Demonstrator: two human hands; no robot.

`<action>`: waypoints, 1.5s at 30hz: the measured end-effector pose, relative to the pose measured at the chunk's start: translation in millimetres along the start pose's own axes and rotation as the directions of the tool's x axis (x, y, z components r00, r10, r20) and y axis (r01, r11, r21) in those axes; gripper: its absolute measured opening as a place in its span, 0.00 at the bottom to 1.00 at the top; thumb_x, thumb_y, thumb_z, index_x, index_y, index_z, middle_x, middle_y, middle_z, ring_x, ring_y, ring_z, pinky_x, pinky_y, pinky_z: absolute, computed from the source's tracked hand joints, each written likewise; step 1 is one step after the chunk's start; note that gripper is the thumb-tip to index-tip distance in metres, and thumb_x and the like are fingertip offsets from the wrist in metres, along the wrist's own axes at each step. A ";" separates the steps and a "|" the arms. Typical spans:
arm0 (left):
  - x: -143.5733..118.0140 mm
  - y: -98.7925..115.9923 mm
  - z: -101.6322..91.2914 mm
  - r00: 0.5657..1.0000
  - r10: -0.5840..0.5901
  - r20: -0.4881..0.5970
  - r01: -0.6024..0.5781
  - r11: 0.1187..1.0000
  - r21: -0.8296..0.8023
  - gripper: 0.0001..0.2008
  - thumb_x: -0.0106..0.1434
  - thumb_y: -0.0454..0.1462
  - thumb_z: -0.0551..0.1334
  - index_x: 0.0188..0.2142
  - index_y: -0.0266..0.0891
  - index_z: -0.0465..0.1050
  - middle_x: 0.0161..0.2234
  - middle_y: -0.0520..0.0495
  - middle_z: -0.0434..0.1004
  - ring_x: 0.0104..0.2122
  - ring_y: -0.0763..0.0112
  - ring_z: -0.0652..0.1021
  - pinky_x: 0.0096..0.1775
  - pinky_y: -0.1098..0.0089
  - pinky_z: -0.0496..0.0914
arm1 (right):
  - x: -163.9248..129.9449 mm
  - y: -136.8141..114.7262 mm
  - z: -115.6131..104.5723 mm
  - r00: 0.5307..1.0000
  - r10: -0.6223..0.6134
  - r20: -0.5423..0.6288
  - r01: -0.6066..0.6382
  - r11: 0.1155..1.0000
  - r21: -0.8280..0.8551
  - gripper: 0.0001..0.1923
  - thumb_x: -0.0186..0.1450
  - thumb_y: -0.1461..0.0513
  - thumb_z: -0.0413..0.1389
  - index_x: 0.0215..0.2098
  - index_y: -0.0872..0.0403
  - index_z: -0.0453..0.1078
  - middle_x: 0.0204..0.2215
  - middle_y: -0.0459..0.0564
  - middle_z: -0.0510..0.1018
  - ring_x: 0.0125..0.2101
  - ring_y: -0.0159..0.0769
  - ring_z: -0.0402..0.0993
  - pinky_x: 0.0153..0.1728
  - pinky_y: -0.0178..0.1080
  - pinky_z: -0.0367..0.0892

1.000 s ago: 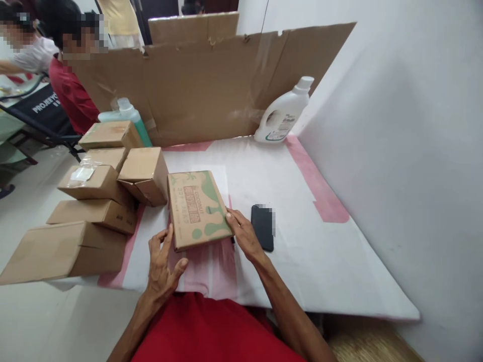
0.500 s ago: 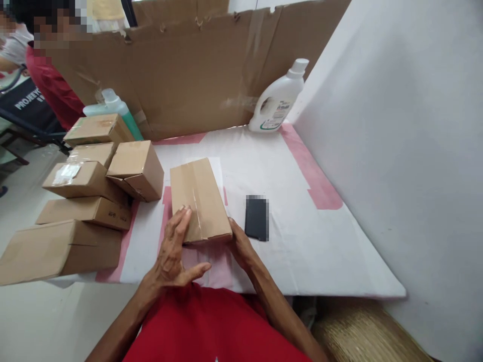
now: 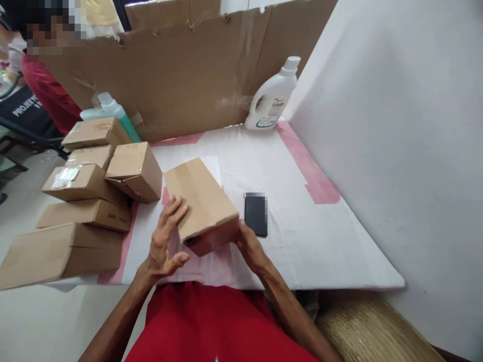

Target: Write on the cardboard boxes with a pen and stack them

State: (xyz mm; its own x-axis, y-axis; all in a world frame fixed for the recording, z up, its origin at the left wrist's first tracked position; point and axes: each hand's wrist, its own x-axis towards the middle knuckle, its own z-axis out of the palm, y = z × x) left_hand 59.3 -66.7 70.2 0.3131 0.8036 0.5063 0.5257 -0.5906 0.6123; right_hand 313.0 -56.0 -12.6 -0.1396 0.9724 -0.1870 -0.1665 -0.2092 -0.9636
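A brown cardboard box (image 3: 202, 196) is in front of me on the cloth-covered table, its near end tilted up so that the shaded front side shows. My right hand (image 3: 249, 244) grips the box at its near right corner, with the fingertips partly hidden behind it. Against the left edge of the box rest the spread fingers of my left hand (image 3: 164, 241), the thumb standing away from the cardboard. A dark flat phone-like object (image 3: 255, 215) lies just right of the box. Under the box a sheet of white paper (image 3: 212, 166) partly shows.
Several cardboard boxes (image 3: 85, 213) are piled at the left. Behind them stands a bottle of green liquid (image 3: 126, 123); a white jug (image 3: 271, 98) is at the back right. A cardboard panel (image 3: 181, 75) closes the back, a white wall (image 3: 407, 136) the right. A person (image 3: 49, 85) sits beyond.
The box's near end has turned to the right and come up, showing more of its front side. My right hand has moved slightly right with it; my left hand has shifted left.
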 end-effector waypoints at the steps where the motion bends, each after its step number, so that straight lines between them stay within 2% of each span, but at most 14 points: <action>1: 7.3 5.5 -3.5 0.999 0.002 -0.049 -0.003 1.000 -0.018 0.43 0.69 0.65 0.51 0.72 0.42 0.60 0.70 0.34 0.62 0.72 0.40 0.61 0.69 0.39 0.57 | -0.7 -9.4 -2.2 1.000 0.014 0.025 -0.015 0.999 0.049 0.38 0.71 0.33 0.46 0.58 0.50 0.77 0.49 0.55 0.84 0.55 0.52 0.77 0.50 0.51 0.76; 4: 27.8 17.0 -13.4 0.991 0.026 -0.134 -0.022 0.999 0.025 0.44 0.68 0.65 0.55 0.73 0.41 0.58 0.70 0.34 0.63 0.69 0.42 0.66 0.68 0.42 0.60 | -2.5 -35.3 -9.1 0.997 0.013 0.077 -0.021 0.994 0.109 0.36 0.70 0.33 0.46 0.54 0.51 0.77 0.44 0.55 0.83 0.44 0.48 0.79 0.40 0.45 0.77; 8: 38.5 12.9 -16.3 0.982 0.028 -0.186 -0.002 0.990 0.140 0.43 0.68 0.60 0.59 0.73 0.41 0.55 0.68 0.33 0.65 0.67 0.46 0.68 0.66 0.46 0.62 | -1.3 -48.5 -12.8 0.994 -0.037 0.101 0.029 0.996 0.082 0.28 0.72 0.37 0.50 0.44 0.50 0.75 0.32 0.48 0.76 0.30 0.38 0.73 0.30 0.39 0.74; 12: 33.3 -1.3 -11.0 0.967 -0.016 -0.254 0.065 0.980 0.186 0.40 0.68 0.59 0.60 0.72 0.41 0.57 0.65 0.33 0.67 0.64 0.47 0.69 0.65 0.47 0.62 | 1.4 -49.9 -5.6 0.988 -0.126 0.091 0.127 0.992 -0.006 0.27 0.72 0.38 0.50 0.40 0.51 0.72 0.29 0.46 0.72 0.28 0.35 0.70 0.28 0.38 0.71; 16: 33.4 -7.5 -14.0 0.921 -0.196 -0.336 0.153 0.977 -0.148 0.39 0.67 0.60 0.60 0.68 0.40 0.59 0.62 0.36 0.68 0.60 0.51 0.72 0.61 0.52 0.67 | -10.5 -67.3 10.7 0.975 -0.096 0.201 0.141 0.964 -0.227 0.24 0.71 0.39 0.54 0.39 0.50 0.67 0.24 0.43 0.73 0.23 0.34 0.70 0.24 0.36 0.67; 19: 38.1 -0.8 -21.5 0.911 -0.341 -0.233 0.228 0.886 -0.403 0.30 0.69 0.56 0.59 0.62 0.41 0.66 0.54 0.40 0.74 0.51 0.57 0.76 0.53 0.59 0.72 | -24.9 -84.9 18.0 0.941 0.017 0.339 0.123 0.914 -0.387 0.23 0.68 0.39 0.59 0.38 0.50 0.67 0.22 0.42 0.73 0.22 0.34 0.71 0.22 0.35 0.63; 22: 40.3 12.9 -23.5 0.922 -0.368 -0.119 0.295 0.868 -0.400 0.25 0.69 0.51 0.60 0.60 0.42 0.68 0.54 0.42 0.73 0.52 0.55 0.75 0.57 0.56 0.69 | -31.7 -95.8 15.4 0.938 0.051 0.343 0.114 0.889 -0.444 0.25 0.71 0.40 0.53 0.40 0.52 0.71 0.26 0.45 0.76 0.25 0.35 0.73 0.25 0.36 0.65; 25: 39.8 24.9 -15.5 0.941 -0.313 -0.125 0.250 0.897 -0.364 0.25 0.68 0.50 0.61 0.61 0.45 0.69 0.57 0.42 0.70 0.57 0.51 0.71 0.62 0.52 0.64 | -27.6 -99.7 15.0 0.982 -0.150 0.118 0.187 0.879 -0.438 0.27 0.72 0.40 0.52 0.51 0.52 0.72 0.43 0.53 0.80 0.40 0.42 0.79 0.36 0.41 0.73; 28: 40.6 32.2 -3.8 0.941 -0.304 -0.151 0.230 0.897 -0.377 0.24 0.67 0.49 0.63 0.60 0.47 0.71 0.58 0.43 0.69 0.59 0.51 0.70 0.62 0.53 0.64 | -17.6 -103.9 28.9 0.931 -0.359 -0.068 0.298 0.854 -0.427 0.35 0.68 0.39 0.57 0.65 0.49 0.62 0.62 0.58 0.71 0.58 0.51 0.72 0.55 0.51 0.72; 31: 42.8 39.1 1.7 0.903 -0.379 -0.205 0.271 0.869 -0.413 0.23 0.66 0.48 0.64 0.58 0.48 0.73 0.56 0.45 0.72 0.58 0.54 0.72 0.61 0.57 0.65 | -8.7 -113.3 51.2 0.922 -0.366 -0.124 0.289 0.866 -0.409 0.38 0.64 0.42 0.62 0.65 0.48 0.60 0.63 0.58 0.70 0.61 0.52 0.70 0.62 0.57 0.67; 36: 39.2 50.0 -4.4 0.765 -0.583 -0.273 0.402 0.764 -0.504 0.21 0.66 0.49 0.65 0.56 0.46 0.76 0.53 0.49 0.77 0.51 0.60 0.76 0.53 0.66 0.69 | -5.3 -129.5 74.3 0.945 -0.315 -0.085 0.237 0.842 -0.484 0.37 0.64 0.46 0.64 0.64 0.51 0.59 0.60 0.59 0.72 0.59 0.51 0.71 0.62 0.57 0.68; 40: 30.3 49.6 -3.6 0.701 -0.637 -0.320 0.435 0.738 -0.516 0.20 0.67 0.49 0.64 0.54 0.45 0.77 0.52 0.49 0.79 0.50 0.62 0.76 0.50 0.69 0.69 | -12.0 -136.0 79.9 0.916 -0.401 -0.027 0.293 0.712 -0.638 0.41 0.67 0.47 0.61 0.70 0.56 0.53 0.67 0.65 0.64 0.67 0.55 0.63 0.66 0.60 0.64; 42: 27.4 50.4 1.0 0.710 -0.620 -0.333 0.421 0.753 -0.505 0.19 0.68 0.48 0.62 0.55 0.45 0.77 0.54 0.49 0.78 0.52 0.61 0.75 0.53 0.68 0.68 | -16.9 -141.0 81.1 0.889 -0.458 -0.007 0.316 0.623 -0.716 0.41 0.68 0.46 0.61 0.70 0.57 0.54 0.70 0.66 0.60 0.69 0.57 0.58 0.66 0.63 0.62; 45: 27.4 56.2 8.9 0.779 -0.517 -0.355 0.358 0.832 -0.425 0.17 0.69 0.46 0.63 0.55 0.46 0.77 0.56 0.50 0.77 0.55 0.60 0.74 0.58 0.66 0.66 | -22.2 -150.4 79.7 0.865 -0.499 0.051 0.363 0.552 -0.751 0.32 0.67 0.44 0.63 0.61 0.53 0.67 0.61 0.58 0.73 0.63 0.54 0.64 0.64 0.60 0.64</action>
State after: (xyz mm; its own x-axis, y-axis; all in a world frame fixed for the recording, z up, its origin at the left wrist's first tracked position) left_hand 104.5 -77.3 113.0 -0.3091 0.9046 0.2936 0.2135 -0.2348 0.9483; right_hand 263.4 -54.3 151.7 -0.0869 0.9403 0.3292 0.5906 0.3147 -0.7430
